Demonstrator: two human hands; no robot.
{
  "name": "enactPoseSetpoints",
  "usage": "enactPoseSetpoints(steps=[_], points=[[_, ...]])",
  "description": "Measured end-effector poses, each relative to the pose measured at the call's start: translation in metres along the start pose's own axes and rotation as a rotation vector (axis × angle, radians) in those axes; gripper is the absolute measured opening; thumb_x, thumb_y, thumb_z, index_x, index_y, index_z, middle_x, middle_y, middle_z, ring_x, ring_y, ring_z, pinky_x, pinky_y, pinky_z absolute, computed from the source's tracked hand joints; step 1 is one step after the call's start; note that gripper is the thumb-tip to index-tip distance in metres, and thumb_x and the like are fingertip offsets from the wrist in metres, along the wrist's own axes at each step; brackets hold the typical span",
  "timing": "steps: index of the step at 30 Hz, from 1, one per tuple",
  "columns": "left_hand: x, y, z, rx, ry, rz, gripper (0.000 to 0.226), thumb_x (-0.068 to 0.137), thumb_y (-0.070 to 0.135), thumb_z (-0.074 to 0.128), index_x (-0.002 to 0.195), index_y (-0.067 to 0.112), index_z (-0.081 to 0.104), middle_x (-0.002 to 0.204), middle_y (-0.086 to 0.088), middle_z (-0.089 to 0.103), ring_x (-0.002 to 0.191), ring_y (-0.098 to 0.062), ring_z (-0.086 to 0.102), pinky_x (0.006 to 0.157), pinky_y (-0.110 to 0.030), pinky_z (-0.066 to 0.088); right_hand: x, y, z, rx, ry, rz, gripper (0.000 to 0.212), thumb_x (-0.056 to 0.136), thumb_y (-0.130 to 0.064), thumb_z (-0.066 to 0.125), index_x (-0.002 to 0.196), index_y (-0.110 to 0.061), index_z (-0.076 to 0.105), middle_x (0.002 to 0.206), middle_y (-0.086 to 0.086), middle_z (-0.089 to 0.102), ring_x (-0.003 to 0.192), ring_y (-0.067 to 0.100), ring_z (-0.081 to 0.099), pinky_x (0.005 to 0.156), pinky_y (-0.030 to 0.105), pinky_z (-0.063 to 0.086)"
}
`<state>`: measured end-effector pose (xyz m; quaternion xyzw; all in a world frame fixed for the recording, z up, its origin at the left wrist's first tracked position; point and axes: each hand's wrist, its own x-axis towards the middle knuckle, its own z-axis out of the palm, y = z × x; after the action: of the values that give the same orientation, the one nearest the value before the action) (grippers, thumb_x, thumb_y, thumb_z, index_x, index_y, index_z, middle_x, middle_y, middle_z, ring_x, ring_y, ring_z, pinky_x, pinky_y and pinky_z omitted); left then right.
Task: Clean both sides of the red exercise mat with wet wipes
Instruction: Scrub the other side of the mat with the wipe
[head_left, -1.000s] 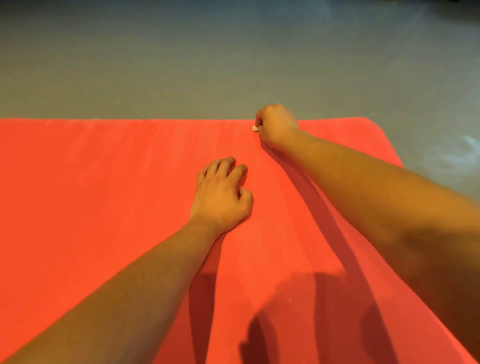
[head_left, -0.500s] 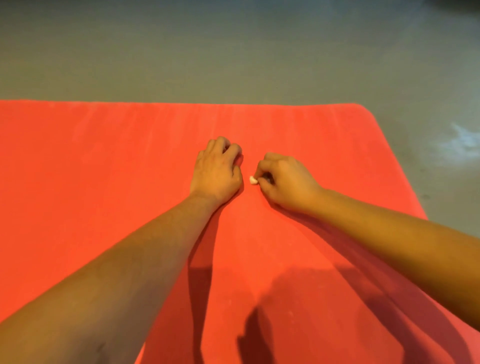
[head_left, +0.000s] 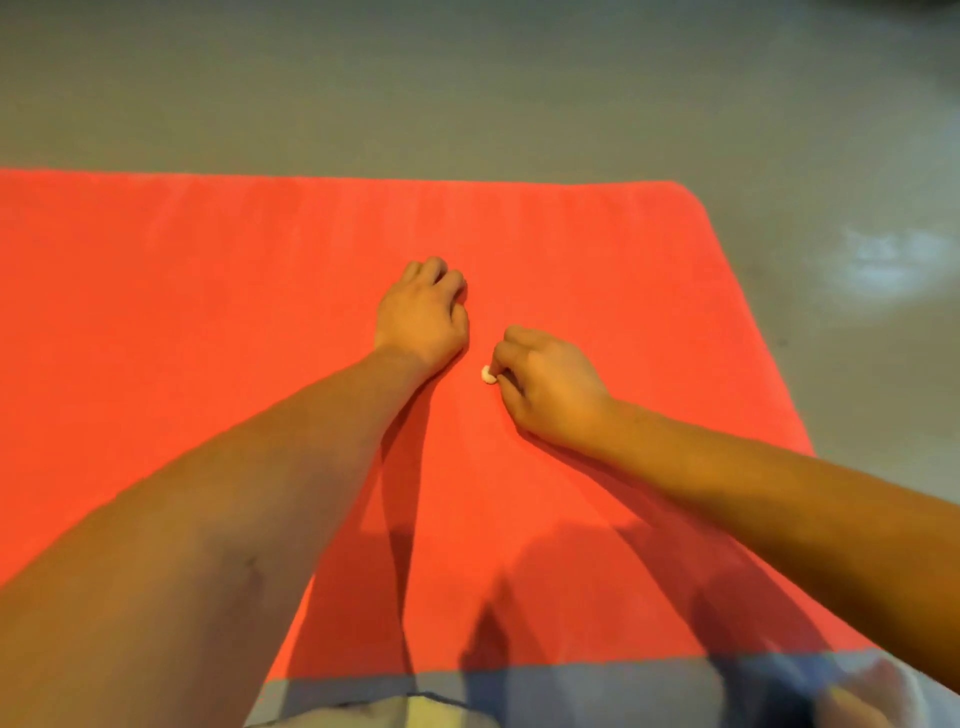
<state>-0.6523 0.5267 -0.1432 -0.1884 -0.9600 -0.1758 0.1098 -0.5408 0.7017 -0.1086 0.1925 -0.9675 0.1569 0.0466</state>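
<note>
The red exercise mat (head_left: 208, 322) lies flat on the floor and fills most of the view. My left hand (head_left: 423, 314) rests on the mat near its middle, fingers curled under, holding nothing that I can see. Just to its right and a little nearer to me, my right hand (head_left: 548, 387) presses on the mat with its fingers curled round a small wad of white wet wipe (head_left: 488, 374). Only a tip of the wipe shows past the fingers. The two hands are a short gap apart.
Grey floor (head_left: 467, 93) surrounds the mat beyond its far edge and its rounded right corner (head_left: 685, 195). A pale smear marks the floor (head_left: 883, 260) at the right. My clothing (head_left: 395, 712) shows along the bottom edge.
My right hand has dragged the wipe from the mat's far edge back towards me, stopping beside and slightly below my left hand. The left hand has stayed on the mat.
</note>
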Motion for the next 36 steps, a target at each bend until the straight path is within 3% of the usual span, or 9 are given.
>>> enactPoseSetpoints(steps=[5, 9, 11, 14, 22, 27, 31, 36], points=[[-0.041, 0.010, -0.010, -0.021, -0.100, -0.025, 0.038, 0.097, 0.026, 0.051, 0.130, 0.019, 0.068, 0.143, -0.011, 0.059, 0.131, -0.031, 0.053, 0.106, -0.040, 0.045, -0.050, -0.022, -0.011, 0.008, -0.108, -0.118, 0.007, 0.089, -0.019, 0.056, 0.090, -0.019, 0.063, 0.090, -0.001, 0.055, 0.083, 0.023, 0.057, 0.069, 0.037, 0.045], [-0.063, 0.020, -0.025, -0.039, -0.199, -0.044, 0.039, 0.103, 0.029, 0.050, 0.139, 0.021, 0.064, 0.153, -0.011, 0.052, 0.142, -0.029, 0.045, 0.113, -0.039, 0.040, 0.001, -0.005, -0.017, -0.056, -0.054, 0.110, 0.013, 0.086, -0.019, 0.058, 0.091, -0.021, 0.070, 0.094, 0.002, 0.063, 0.088, 0.030, 0.064, 0.067, 0.037, 0.048], [-0.078, 0.028, -0.034, -0.050, -0.225, -0.052, 0.040, 0.105, 0.030, 0.048, 0.141, 0.023, 0.062, 0.155, -0.010, 0.049, 0.144, -0.029, 0.042, 0.113, -0.039, 0.038, 0.019, 0.000, -0.018, -0.091, -0.059, 0.227, 0.016, 0.086, -0.017, 0.059, 0.093, -0.020, 0.073, 0.099, 0.004, 0.066, 0.092, 0.032, 0.065, 0.069, 0.038, 0.050], [-0.101, 0.037, -0.044, -0.069, -0.272, -0.063, 0.042, 0.105, 0.032, 0.049, 0.144, 0.025, 0.059, 0.159, -0.009, 0.044, 0.147, -0.028, 0.038, 0.116, -0.038, 0.036, 0.008, -0.011, -0.018, -0.108, -0.078, 0.246, 0.017, 0.085, -0.016, 0.058, 0.093, -0.020, 0.072, 0.099, 0.004, 0.066, 0.090, 0.033, 0.066, 0.068, 0.038, 0.052], [-0.140, 0.048, -0.058, -0.096, -0.319, -0.089, 0.046, 0.102, 0.036, 0.056, 0.148, 0.028, 0.056, 0.164, -0.005, 0.037, 0.151, -0.024, 0.032, 0.118, -0.036, 0.033, -0.115, -0.055, -0.015, -0.007, -0.138, -0.092, 0.007, 0.088, -0.020, 0.057, 0.088, -0.020, 0.064, 0.088, -0.001, 0.057, 0.081, 0.025, 0.060, 0.064, 0.038, 0.048], [-0.150, 0.060, -0.072, -0.019, -0.354, -0.059, 0.041, 0.100, 0.035, 0.059, 0.141, 0.028, 0.061, 0.149, -0.002, 0.047, 0.137, -0.026, 0.041, 0.107, -0.038, 0.043, -0.067, -0.038, -0.017, -0.024, -0.096, 0.109, 0.012, 0.090, -0.025, 0.058, 0.091, -0.020, 0.069, 0.094, 0.002, 0.062, 0.088, 0.031, 0.064, 0.067, 0.039, 0.051], [-0.159, 0.071, -0.088, 0.046, -0.480, -0.051, 0.055, 0.094, 0.045, 0.068, 0.145, 0.028, 0.057, 0.145, -0.002, 0.045, 0.135, -0.027, 0.042, 0.109, -0.037, 0.041, -0.034, -0.028, -0.018, -0.036, -0.106, 0.301, 0.016, 0.085, -0.016, 0.060, 0.093, -0.021, 0.073, 0.104, 0.004, 0.069, 0.095, 0.032, 0.066, 0.073, 0.038, 0.052], [-0.165, 0.080, -0.109, 0.124, -0.674, -0.040, 0.094, 0.068, 0.069, 0.083, 0.147, 0.026, 0.053, 0.146, -0.004, 0.043, 0.137, -0.028, 0.042, 0.113, -0.040, 0.042, -0.093, -0.060, -0.024, -0.068, -0.160, 0.166, 0.017, 0.089, -0.018, 0.056, 0.096, -0.018, 0.071, 0.102, 0.004, 0.066, 0.092, 0.033, 0.066, 0.070, 0.041, 0.052]])
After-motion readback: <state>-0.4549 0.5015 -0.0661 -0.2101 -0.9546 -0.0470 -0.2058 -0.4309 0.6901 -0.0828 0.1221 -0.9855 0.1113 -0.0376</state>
